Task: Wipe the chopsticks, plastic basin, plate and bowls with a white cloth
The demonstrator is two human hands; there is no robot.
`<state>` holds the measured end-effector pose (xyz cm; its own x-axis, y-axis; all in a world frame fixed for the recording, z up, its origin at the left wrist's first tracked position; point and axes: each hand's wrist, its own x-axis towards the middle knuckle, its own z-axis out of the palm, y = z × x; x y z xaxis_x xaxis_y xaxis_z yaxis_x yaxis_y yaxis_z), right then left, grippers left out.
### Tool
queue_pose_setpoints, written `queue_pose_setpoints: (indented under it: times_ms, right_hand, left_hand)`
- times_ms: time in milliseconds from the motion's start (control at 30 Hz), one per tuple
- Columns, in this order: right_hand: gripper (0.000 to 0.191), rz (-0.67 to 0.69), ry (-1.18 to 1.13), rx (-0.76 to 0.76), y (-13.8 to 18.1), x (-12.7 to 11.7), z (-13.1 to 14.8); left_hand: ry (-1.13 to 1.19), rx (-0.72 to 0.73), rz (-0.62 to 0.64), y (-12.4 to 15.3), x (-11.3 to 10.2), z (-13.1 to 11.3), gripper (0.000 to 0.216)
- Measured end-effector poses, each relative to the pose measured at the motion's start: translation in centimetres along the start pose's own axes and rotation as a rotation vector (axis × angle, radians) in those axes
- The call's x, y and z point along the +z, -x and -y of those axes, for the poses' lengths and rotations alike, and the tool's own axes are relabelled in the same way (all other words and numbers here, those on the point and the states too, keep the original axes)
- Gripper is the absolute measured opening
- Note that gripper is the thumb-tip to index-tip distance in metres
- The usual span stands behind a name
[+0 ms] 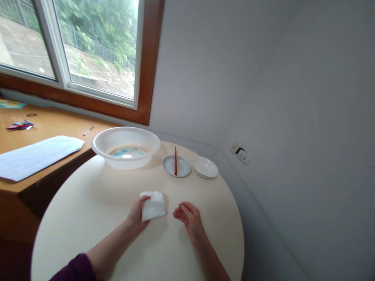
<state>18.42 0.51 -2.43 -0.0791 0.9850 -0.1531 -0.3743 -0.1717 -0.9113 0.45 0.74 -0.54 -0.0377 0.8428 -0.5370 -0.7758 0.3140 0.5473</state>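
Note:
My left hand [138, 212] grips a folded white tissue [154, 206], thumb on top and the other fingers underneath, above the round table [88, 218]. Just to the right, my right hand [189, 219] is loosely curled with gaps between its fingers, and nothing shows in it. Beyond my hands, a grey-blue plate [184, 167] carries chopsticks [175, 160], one of them red. Beside it on the right sits a white dish [205, 168], with what looks like another under it.
A large translucent basin [125, 160] stands at the table's far left, with blue showing at its bottom. On the adjoining wooden desk [67, 121] lie papers [38, 154], a pen [88, 130] and small items. A wall socket [244, 156] is at right.

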Motion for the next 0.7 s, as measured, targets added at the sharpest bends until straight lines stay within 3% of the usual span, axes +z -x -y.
queue_pose_setpoints:
  times_ms: [100,167,233,367,467,600,700]
  right_hand:
    - [0.034,0.057,0.215,-0.108,-2.3,0.7,1.7]
    - [0.025,0.069,0.502,-0.237,-4.7,1.3,3.2]
    - [0.016,-0.014,0.903,-0.361,-7.7,2.0,4.7]
    - [0.010,-0.135,1.105,-0.351,-13.8,3.6,7.0]
    - [0.018,-0.217,1.240,-0.308,-17.3,4.5,7.5]
    - [0.038,-0.270,1.380,-0.241,-20.2,5.4,6.7]
    - [0.039,-0.279,1.456,-0.213,-21.3,6.0,5.8]
  left_hand:
    - [-0.020,-0.010,0.012,0.0,0.1,0.0,0.011]
    - [-0.012,-0.013,0.019,0.0,0.1,0.1,0.011]
    - [-0.010,-0.022,0.018,0.0,0.1,0.2,0.011]
    - [-0.036,-0.059,0.015,-0.1,0.0,0.7,0.009]
    - [-0.019,-0.062,0.019,-0.2,0.0,0.8,0.009]
    - [0.007,-0.061,0.012,0.0,0.1,0.7,0.010]
    - [0.012,-0.090,0.010,0.1,0.1,0.7,0.010]
